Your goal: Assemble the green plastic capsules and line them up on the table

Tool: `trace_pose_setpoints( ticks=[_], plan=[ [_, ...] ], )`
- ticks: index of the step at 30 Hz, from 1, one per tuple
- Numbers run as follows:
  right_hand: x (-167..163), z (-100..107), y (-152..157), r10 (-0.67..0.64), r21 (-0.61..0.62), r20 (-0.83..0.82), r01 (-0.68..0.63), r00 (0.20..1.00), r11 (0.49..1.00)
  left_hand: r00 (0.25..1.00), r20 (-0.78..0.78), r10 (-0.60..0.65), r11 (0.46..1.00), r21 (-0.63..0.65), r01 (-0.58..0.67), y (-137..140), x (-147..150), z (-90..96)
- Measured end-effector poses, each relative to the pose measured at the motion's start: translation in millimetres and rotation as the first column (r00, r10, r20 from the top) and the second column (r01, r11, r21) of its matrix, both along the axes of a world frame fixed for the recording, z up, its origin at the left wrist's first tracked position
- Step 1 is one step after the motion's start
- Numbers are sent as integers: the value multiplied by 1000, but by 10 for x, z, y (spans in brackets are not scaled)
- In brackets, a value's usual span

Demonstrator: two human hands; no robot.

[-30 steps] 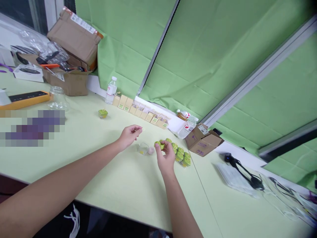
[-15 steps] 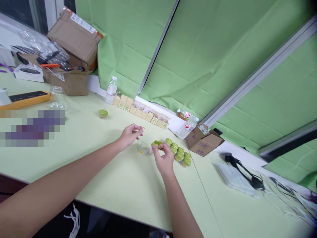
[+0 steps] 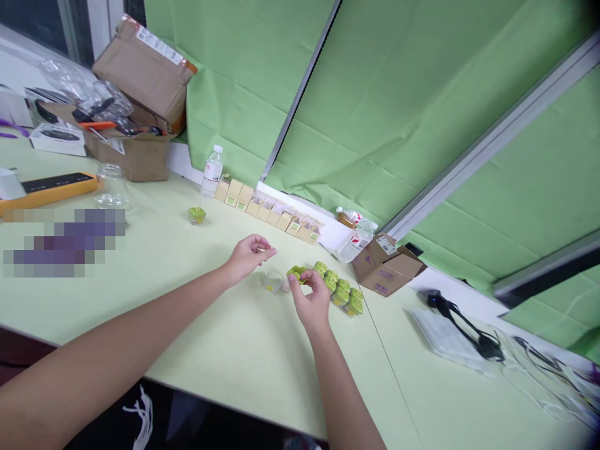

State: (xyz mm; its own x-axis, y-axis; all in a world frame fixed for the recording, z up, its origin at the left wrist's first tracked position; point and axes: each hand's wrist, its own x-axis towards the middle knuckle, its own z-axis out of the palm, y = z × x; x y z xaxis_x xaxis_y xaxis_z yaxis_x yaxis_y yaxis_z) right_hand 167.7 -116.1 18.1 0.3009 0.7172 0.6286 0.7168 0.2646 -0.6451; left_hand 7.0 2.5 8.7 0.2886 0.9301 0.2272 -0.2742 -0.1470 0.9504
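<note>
My right hand [image 3: 313,297] pinches a small green lid [image 3: 296,272] between thumb and fingers, its hollow side partly in view. Just left of it stands a small clear plastic cup [image 3: 272,282] with a yellow mark. A small pale pinkish thing [image 3: 285,285], too small to name, lies between cup and hand. Above the cup, my left hand [image 3: 249,257] is closed with curled fingers and the thumb pressed forward; whatever is in the pinch does not show. Several clear cups with green lids [image 3: 341,290] stand in rows right of my right hand.
One more green-lidded cup [image 3: 197,215] stands farther left. Small cardboard boxes [image 3: 272,211] line the wall beside a water bottle [image 3: 212,171]. More bottles [image 3: 354,244] and an open carton [image 3: 387,265] are at right. A glass jar [image 3: 111,186] and power strip [image 3: 56,189] sit left.
My left thumb has shifted slightly right and down, and the small pale thing seen at its fingertips no longer shows. My right hand keeps the green lid in nearly the same place.
</note>
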Motion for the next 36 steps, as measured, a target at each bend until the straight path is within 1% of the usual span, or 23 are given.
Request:
trace_pose_setpoints(
  ticks=[7,12,15,19,23,26,29,32,36],
  plan=[
    [-2,-27,2,3,-32,31,-2,1000,999,1000,-18,-20,1000,-17,19,-2,1,-19],
    [0,-43,2,14,-32,84,-11,996,999,998,-7,-60,998,4,60,-12,-11,-11],
    [15,-53,3,13,-24,151,-10,988,1000,989,-29,-147,989,10,147,-39,-20,15],
    [32,-73,6,0,-6,223,1,975,1000,949,-76,-306,951,16,308,-112,-2,42],
    [29,-87,5,3,-14,260,1,966,1000,934,-66,-351,934,42,354,-182,43,39],
    [19,-91,4,20,-17,276,-15,961,1000,938,-88,-335,934,99,343,-204,67,25],
    [5,-88,5,35,-17,294,-31,955,999,955,-165,-246,941,197,277,-214,83,11],
    [-16,-77,2,40,-18,311,-36,949,999,966,-202,-158,929,300,215,-222,98,-6],
    [-44,-67,-6,37,-2,322,-38,946,999,966,-244,-82,910,376,172,-217,105,-45]
  ],
)
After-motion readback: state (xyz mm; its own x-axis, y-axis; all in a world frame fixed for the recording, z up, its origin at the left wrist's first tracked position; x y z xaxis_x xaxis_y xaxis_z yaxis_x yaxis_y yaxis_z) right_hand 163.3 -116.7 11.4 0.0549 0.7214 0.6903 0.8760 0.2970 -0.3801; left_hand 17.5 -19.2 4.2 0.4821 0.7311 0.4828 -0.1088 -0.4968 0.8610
